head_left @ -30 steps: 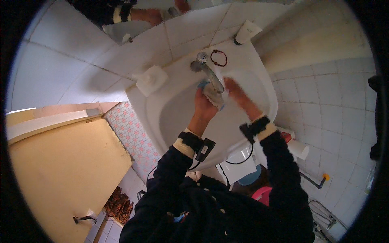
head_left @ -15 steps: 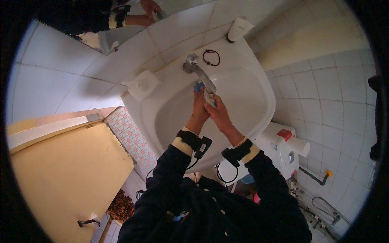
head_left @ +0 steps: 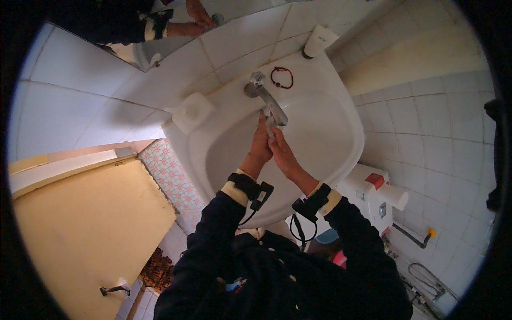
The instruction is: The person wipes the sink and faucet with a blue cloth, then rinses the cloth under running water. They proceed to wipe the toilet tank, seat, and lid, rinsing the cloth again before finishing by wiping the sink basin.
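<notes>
Right now, working from far off through the head camera, I look down on two bare hands brought together above the basin [head_left: 325,130], just under the tap [head_left: 274,109]. The left hand [head_left: 260,143] is folded on a small pale thing [head_left: 271,129], its fingers pointing up toward the spout. The right hand [head_left: 285,156] comes in from the other side, fingertips against that same thing; whether it grips or merely presses, I cannot tell. Most of the pale thing hides between the two hands, near the end of the spout, so I cannot make out its full shape.

On the ledge behind the bowl, I find a dark red bracelet [head_left: 277,85] lying in a loop beside the tap's clear knob [head_left: 257,78]. A white tube [head_left: 323,39] stands on its dark cap at the far right corner, and a white container [head_left: 194,112] sits at the left corner. Both wrists wear black straps [head_left: 245,185] over pale cuffs, below dark sleeves. Along the top of my view, a mirror [head_left: 234,12] gives back part of the hands. Off to the left is a yellow door [head_left: 90,213].
</notes>
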### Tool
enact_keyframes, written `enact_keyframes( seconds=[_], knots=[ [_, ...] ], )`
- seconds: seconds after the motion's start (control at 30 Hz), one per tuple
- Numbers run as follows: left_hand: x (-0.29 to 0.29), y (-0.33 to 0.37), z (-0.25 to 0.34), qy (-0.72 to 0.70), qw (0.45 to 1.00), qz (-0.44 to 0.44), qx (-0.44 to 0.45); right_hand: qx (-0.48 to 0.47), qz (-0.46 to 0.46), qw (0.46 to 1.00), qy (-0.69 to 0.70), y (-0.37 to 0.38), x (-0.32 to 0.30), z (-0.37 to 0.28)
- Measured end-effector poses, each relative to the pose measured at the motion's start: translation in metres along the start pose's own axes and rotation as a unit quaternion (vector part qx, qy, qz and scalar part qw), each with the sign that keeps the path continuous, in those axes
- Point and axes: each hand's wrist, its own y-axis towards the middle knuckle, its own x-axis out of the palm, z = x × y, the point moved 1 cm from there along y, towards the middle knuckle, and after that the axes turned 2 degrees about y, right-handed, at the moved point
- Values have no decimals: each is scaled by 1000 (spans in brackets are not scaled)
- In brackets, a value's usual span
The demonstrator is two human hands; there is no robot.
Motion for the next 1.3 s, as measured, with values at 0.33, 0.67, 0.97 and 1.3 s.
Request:
enact_keyframes(
  seconds=[0.33,0.67,0.97,1.3],
  knots=[
    [-10,4,-26,-177,974,78,-119,112,-25,989,93,11,-8,-8],
    [-2,-14,-18,215,968,68,-107,138,-94,949,269,37,-44,-17],
    [4,-3,-1,-231,962,57,-138,222,-131,883,392,25,-62,-25],
    [10,-5,-26,-80,994,8,-69,109,-13,961,254,11,-24,-19]
  ],
)
